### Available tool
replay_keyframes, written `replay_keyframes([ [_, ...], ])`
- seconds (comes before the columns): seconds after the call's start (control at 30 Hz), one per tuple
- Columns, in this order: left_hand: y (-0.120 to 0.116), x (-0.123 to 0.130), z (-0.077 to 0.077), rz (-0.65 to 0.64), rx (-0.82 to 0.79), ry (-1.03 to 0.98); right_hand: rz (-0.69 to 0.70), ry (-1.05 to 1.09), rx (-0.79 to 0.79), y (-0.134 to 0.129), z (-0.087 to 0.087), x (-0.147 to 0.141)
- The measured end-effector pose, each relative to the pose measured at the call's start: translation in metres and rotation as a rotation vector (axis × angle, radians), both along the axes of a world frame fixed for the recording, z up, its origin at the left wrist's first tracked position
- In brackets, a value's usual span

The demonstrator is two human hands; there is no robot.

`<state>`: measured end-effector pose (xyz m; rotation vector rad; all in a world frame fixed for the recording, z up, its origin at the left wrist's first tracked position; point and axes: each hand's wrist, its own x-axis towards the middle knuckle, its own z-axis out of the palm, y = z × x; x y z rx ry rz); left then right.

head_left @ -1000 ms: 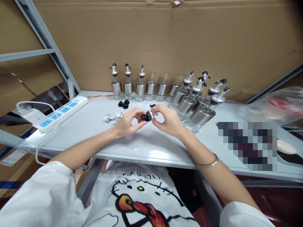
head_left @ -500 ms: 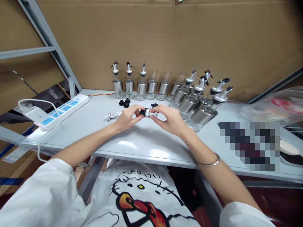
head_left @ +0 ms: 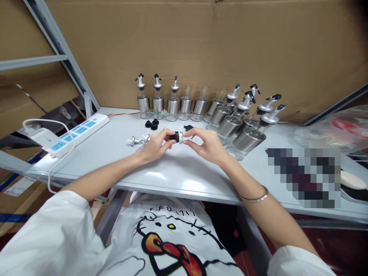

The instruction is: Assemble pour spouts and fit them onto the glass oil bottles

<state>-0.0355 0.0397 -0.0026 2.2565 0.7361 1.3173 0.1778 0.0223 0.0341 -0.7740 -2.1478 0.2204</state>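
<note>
Between my two hands, over the middle of the table, is a pourer top with a black stopper (head_left: pixel 176 136) and a silver collar (head_left: pixel 181 138). My left hand (head_left: pixel 156 144) pinches the black stopper end. The fingertips of my right hand (head_left: pixel 207 145) grip the silver end from the other side. Silver pourer parts (head_left: pixel 134 140) lie just left of my left hand, partly hidden by it. Several black stoppers (head_left: pixel 151 124) rest behind that hand, and small black parts (head_left: pixel 188 128) lie behind the pourer top.
Several glass and steel bottles (head_left: pixel 173 107) line the back; more with pourers (head_left: pixel 249 139) stand at right, near my right hand. At left lies a white power strip (head_left: pixel 83 132) with a cable. A plastic bag (head_left: pixel 330 126) and a blurred patch are at the far right.
My fingers have shifted slightly on the pourer top, and its silver spout now shows less beside my right fingertips. Both hands keep hold of it. The view has shifted slightly.
</note>
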Motion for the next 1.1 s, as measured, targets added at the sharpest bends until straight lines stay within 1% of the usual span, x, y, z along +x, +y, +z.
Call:
replay_keyframes([
  [0.1,0.001,-0.001,0.0,-0.038,0.104,0.023,0.019,0.043,-0.064,-0.002,0.002,-0.001],
  [0.23,0.002,-0.002,0.0,-0.051,0.201,0.085,0.029,0.108,-0.209,-0.002,0.003,-0.002],
  [0.4,0.001,-0.004,0.005,-0.058,0.318,0.19,0.071,0.193,-0.465,-0.003,0.005,-0.003],
  [0.53,-0.001,-0.002,0.009,-0.069,0.382,0.178,0.16,0.288,-0.711,-0.006,0.011,-0.004],
  [0.63,-0.005,0.0,0.008,-0.055,0.386,0.177,0.217,0.325,-0.812,-0.007,0.014,-0.004],
  [0.73,-0.009,0.002,0.007,-0.042,0.4,0.202,0.226,0.319,-0.823,-0.006,0.015,-0.004],
  [0.83,-0.011,0.003,0.005,-0.037,0.433,0.199,0.22,0.326,-0.772,-0.006,0.015,-0.003],
  [0.9,-0.012,0.004,0.004,-0.049,0.414,0.186,0.225,0.327,-0.731,-0.006,0.013,-0.003],
  [1.0,-0.013,0.005,0.002,-0.034,0.312,0.155,0.235,0.296,-0.675,-0.005,0.011,-0.003],
  [1.1,-0.016,0.006,0.002,0.011,0.148,0.114,0.238,0.278,-0.617,-0.002,0.007,-0.003],
])
